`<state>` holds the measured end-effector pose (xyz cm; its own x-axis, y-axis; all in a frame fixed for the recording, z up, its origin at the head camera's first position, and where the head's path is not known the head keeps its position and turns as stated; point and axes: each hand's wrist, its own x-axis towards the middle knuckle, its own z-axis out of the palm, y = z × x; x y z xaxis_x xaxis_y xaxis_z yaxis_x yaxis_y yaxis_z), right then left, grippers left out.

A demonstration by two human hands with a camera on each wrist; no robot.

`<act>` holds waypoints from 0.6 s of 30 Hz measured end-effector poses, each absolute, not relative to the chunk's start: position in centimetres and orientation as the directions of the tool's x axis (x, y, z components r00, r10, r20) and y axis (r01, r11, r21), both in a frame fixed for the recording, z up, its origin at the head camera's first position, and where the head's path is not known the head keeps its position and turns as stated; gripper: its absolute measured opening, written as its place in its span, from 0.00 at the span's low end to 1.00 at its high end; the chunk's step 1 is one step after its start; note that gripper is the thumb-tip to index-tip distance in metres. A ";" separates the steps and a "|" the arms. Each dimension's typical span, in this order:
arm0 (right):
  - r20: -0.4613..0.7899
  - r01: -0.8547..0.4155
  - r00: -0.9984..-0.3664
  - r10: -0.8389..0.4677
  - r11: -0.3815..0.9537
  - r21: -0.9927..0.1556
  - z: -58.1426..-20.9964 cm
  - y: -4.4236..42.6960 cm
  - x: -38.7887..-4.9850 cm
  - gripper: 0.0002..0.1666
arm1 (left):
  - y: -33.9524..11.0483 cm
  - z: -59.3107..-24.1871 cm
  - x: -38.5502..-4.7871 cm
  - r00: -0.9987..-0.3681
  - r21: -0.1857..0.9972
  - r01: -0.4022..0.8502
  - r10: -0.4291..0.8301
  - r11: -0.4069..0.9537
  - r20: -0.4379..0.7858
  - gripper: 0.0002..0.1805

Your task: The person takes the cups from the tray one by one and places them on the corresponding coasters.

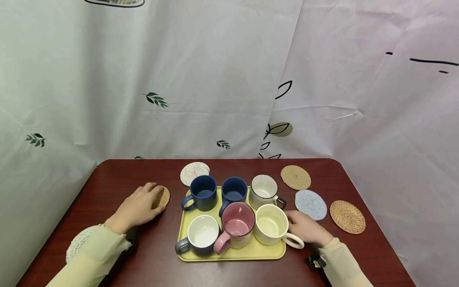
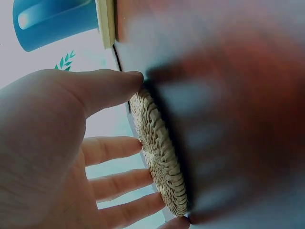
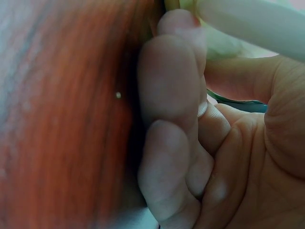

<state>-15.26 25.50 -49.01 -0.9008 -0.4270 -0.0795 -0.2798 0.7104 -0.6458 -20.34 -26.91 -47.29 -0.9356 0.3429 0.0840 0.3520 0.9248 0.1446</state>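
My left hand (image 1: 138, 207) lies over a small round woven coaster (image 1: 165, 197) left of the yellow tray (image 1: 251, 254). In the left wrist view the thumb and fingertips of that hand (image 2: 52, 138) hold the coaster (image 2: 159, 160) by its edge, close above the table. My right hand (image 1: 306, 229) rests on the table against the tray's right side, near the handle of the cream mug (image 1: 270, 225). Its fingers (image 3: 169, 81) are loosely curled in the right wrist view, with nothing seen inside them; the index fingertip is close to the tray's edge.
The tray also bears two blue mugs (image 1: 203, 199), a white mug (image 1: 263, 191), a pink mug (image 1: 238, 223) and a grey mug (image 1: 203, 235). A white coaster (image 1: 193, 172) lies behind it. Tan (image 1: 295, 177), pale blue (image 1: 311, 204) and brown (image 1: 347, 217) coasters lie right; another white one (image 1: 77, 243) is by my left sleeve.
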 end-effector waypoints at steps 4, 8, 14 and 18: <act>-0.079 -0.278 -0.901 -0.427 0.707 -0.650 -48.9 25.5 -15.2 0.06 | -26.5 -47.1 -21.5 -0.938 0.154 0.347 0.339 0.925 0.077 0.33; -0.078 -0.279 -0.901 -0.427 0.707 -0.649 -48.9 25.5 -15.2 0.06 | -26.2 -47.0 -22.7 -0.942 0.163 0.335 0.328 0.928 0.069 0.33; -0.071 -0.289 -0.899 -0.433 0.707 -0.645 -48.8 25.4 -15.1 0.06 | -26.3 -47.0 -24.3 -0.950 0.172 0.312 0.308 0.935 0.048 0.33; -0.066 -0.293 -0.899 -0.433 0.706 -0.644 -48.8 25.4 -15.1 0.05 | -26.2 -47.1 -25.4 -0.954 0.172 0.299 0.298 0.939 0.032 0.34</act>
